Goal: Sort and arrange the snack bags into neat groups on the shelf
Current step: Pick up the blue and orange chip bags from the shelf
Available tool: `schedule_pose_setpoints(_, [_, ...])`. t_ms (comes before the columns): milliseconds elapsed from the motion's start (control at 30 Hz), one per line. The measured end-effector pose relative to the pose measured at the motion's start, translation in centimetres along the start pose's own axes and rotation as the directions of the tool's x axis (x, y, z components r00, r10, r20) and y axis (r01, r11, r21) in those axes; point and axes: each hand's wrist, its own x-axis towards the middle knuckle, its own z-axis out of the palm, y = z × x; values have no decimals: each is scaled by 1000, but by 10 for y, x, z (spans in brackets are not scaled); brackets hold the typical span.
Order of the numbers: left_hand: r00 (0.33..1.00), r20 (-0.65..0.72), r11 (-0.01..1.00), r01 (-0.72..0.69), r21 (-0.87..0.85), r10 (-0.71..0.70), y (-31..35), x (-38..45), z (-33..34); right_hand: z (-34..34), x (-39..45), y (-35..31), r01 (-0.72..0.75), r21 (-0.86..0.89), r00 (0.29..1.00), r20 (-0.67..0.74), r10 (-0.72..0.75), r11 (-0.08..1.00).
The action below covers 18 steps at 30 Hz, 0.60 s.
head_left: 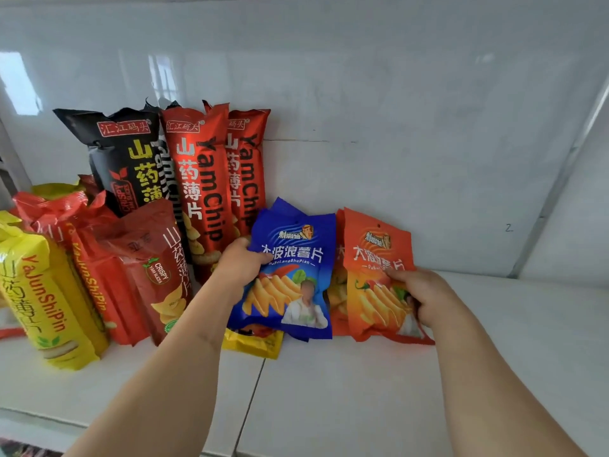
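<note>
White shelf (329, 390), yellow bag (252, 344) mostly hidden under blue bag (290, 275)

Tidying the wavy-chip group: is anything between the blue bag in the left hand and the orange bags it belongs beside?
Nothing visible: the blue foil chip bag in the left hand already abuts the orange foil bags.

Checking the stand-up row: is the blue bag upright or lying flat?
Upright, tilted slightly. The blue bag stands on its bottom edge, top toward the wall, gripped at its left edge by the left hand.
</note>
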Motion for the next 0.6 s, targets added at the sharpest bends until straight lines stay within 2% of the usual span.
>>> schedule_pose_setpoints(133, [999, 25, 985, 39, -165, -36, -8, 5, -1, -25, -16, -11, 55, 23, 996, -72, -54, 998])
schedule_pose_setpoints(267, [998, 58, 975, -2, -224, 16, -2, 3, 16, -54, -40, -21, 100, 41, 989, -109, -95, 994])
schedule_pose_setpoints(433, [987, 152, 956, -9, -293, 56, 17, -17, 65, -89, -70, -30, 108, 56, 986, -137, -99, 993])
schedule_pose_setpoints(600, [957, 285, 937, 50, -346, 54, 31, -50, 131, -141, -95, -33, 124, 49, 975, -190, -113, 991])
